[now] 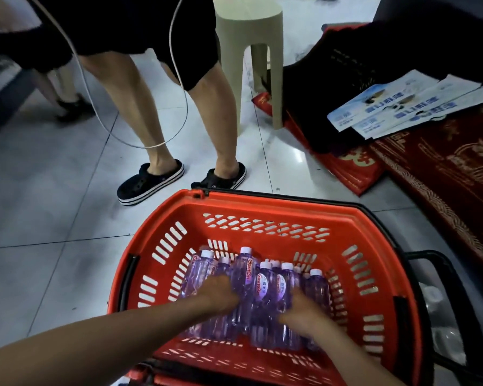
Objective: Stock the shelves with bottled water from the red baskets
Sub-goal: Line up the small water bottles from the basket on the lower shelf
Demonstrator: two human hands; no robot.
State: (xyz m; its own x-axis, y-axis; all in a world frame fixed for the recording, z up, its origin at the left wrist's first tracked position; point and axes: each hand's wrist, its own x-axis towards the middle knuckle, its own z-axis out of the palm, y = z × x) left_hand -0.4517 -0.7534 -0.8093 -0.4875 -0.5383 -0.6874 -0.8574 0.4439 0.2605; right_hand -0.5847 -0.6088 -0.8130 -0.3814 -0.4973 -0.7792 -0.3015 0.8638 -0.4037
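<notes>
Both hands reach into the red basket [265,207] on the tiled floor. The left hand [218,295] and right hand [304,310] rest on the purple water bottles [244,277] between them; their grip cannot be told.

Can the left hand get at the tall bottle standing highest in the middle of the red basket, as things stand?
Probably yes. The left hand is already inside the red basket, right beside the tall bottle. The basket is open on top, and the right hand works other bottles further right.
</notes>
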